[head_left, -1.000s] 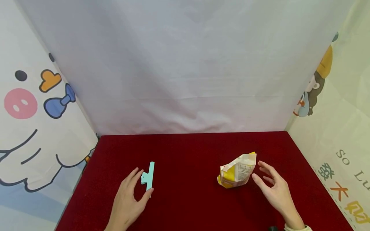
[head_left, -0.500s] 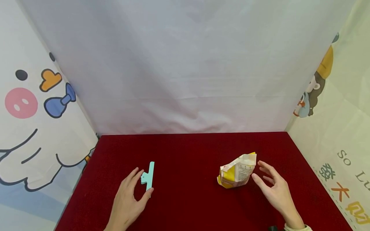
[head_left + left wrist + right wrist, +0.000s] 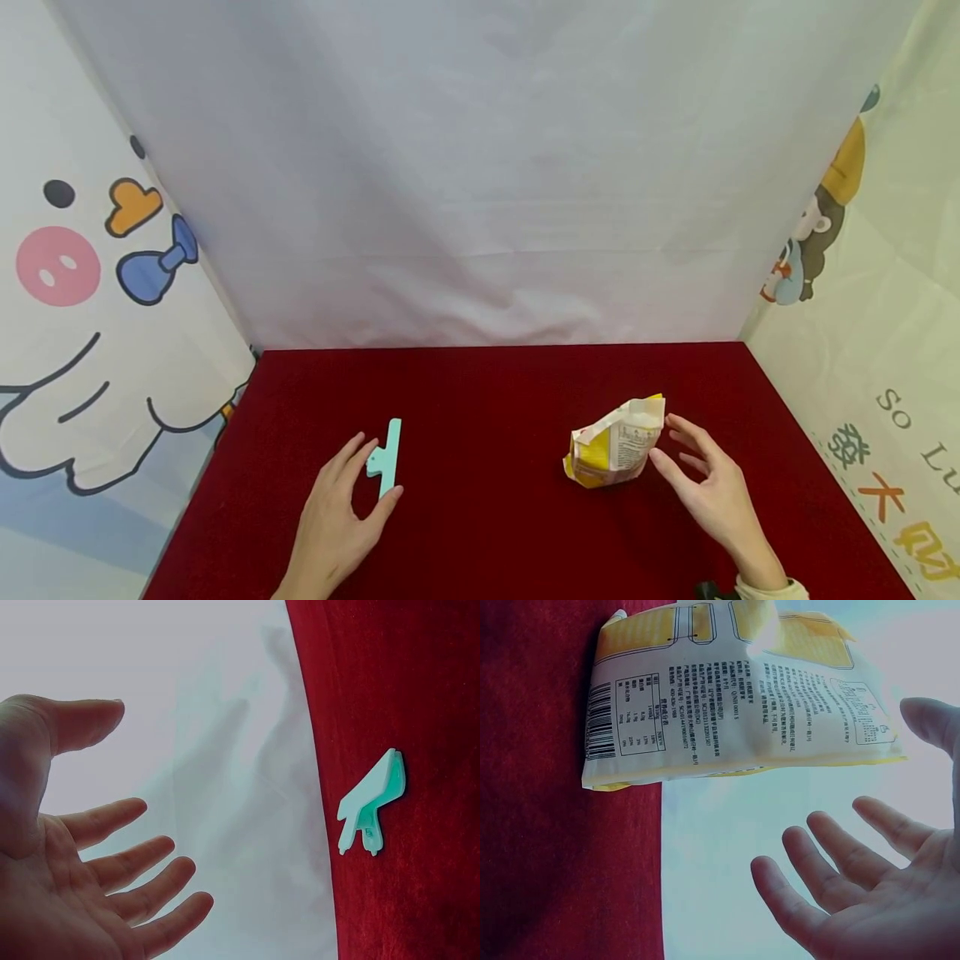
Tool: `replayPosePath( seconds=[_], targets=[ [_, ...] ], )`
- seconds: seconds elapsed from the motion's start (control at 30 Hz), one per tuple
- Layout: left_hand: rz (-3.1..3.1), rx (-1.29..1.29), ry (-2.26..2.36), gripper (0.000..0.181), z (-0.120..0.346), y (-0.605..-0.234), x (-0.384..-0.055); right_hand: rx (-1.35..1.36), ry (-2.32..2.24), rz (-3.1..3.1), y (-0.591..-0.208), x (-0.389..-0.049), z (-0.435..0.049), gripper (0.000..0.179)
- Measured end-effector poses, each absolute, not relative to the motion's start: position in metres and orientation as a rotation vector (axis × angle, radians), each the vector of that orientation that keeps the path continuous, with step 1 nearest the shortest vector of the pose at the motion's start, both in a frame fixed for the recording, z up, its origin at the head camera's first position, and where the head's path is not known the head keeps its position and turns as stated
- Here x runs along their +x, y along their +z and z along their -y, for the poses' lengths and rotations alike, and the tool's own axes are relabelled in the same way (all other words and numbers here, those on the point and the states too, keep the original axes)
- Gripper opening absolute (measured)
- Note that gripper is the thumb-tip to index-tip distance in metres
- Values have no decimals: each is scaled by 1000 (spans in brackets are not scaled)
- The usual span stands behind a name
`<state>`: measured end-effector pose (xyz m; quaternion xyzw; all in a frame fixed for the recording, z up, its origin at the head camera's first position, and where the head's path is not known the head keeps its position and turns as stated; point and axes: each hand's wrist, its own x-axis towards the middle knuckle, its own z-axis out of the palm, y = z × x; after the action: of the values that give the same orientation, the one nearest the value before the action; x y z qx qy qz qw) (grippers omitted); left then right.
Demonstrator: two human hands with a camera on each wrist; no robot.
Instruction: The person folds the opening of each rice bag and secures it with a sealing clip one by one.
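On the left part of the red cloth lies a mint-green bag clip (image 3: 386, 460), seen end-on as a clip (image 3: 373, 799) in the left wrist view. My left hand (image 3: 336, 517) hovers over its near side with fingers spread; the left wrist view shows this hand (image 3: 112, 877) apart from it. Toward the right stands a yellow and white food bag (image 3: 615, 443), its printed back facing the right wrist view as a bag (image 3: 727, 697). Just right of it is my right hand (image 3: 708, 492), fingers loosely bent; in the right wrist view the hand (image 3: 870, 885) holds nothing.
A dark red cloth (image 3: 480, 533) covers the table. White fabric (image 3: 480, 183) hangs behind it. Printed curtains stand on the left (image 3: 90, 350) and right (image 3: 885, 292) sides. A black object (image 3: 708, 590) shows by the right sleeve.
The left hand has shifted very slightly to the right and up over the clip. The right hand has edged a little toward the bag. Clip and bag stay where they were.
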<state>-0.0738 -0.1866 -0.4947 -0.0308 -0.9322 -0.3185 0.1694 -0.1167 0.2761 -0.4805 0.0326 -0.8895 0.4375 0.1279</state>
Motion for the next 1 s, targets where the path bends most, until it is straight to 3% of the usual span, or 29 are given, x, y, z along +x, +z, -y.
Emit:
replayPosePath(
  seconds=[1.0],
  targets=[
    [2625,-146,-941,67,174,-499,-77,120,1304,2533,-480,-120,-270,55]
  ],
)
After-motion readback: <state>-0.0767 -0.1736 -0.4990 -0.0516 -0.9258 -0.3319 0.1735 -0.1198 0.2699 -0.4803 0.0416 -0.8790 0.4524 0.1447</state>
